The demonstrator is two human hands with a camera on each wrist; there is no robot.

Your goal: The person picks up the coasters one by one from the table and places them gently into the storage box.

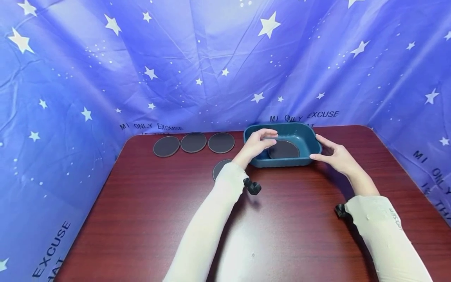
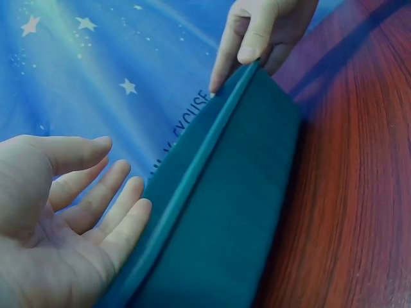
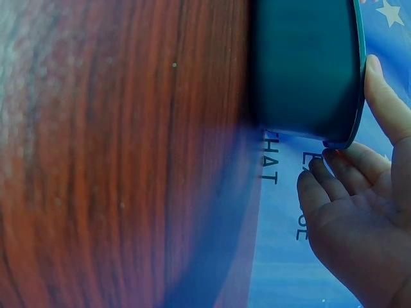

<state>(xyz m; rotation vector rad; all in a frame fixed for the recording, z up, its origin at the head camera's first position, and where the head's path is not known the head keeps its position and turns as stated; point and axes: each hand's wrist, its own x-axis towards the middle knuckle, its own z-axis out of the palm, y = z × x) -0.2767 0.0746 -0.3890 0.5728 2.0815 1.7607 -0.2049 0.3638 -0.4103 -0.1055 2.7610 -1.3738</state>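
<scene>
A teal plastic tub [image 1: 282, 162] stands at the back of the table, with a dark round disc [image 1: 284, 149] lying flat on its floor. Over the tub's left part is my left hand [image 1: 258, 143], palm inward. Its fingers are loosely bent and nothing shows between them; in the left wrist view the left hand [image 2: 77, 212] is beside the rim. At the other end, my right hand [image 1: 332, 154] holds the tub's right end between thumb and fingers. The right wrist view shows the right thumb [image 3: 382, 96] against the rim, fingers near the corner.
Three more dark discs lie in a row left of the tub: a left one [image 1: 166, 146], a middle one [image 1: 193, 142] and a right one [image 1: 221, 142]. Another disc [image 1: 219, 167] is partly hidden by my left sleeve. A starry blue cloth [image 1: 211, 58] hangs behind the reddish table [image 1: 148, 219].
</scene>
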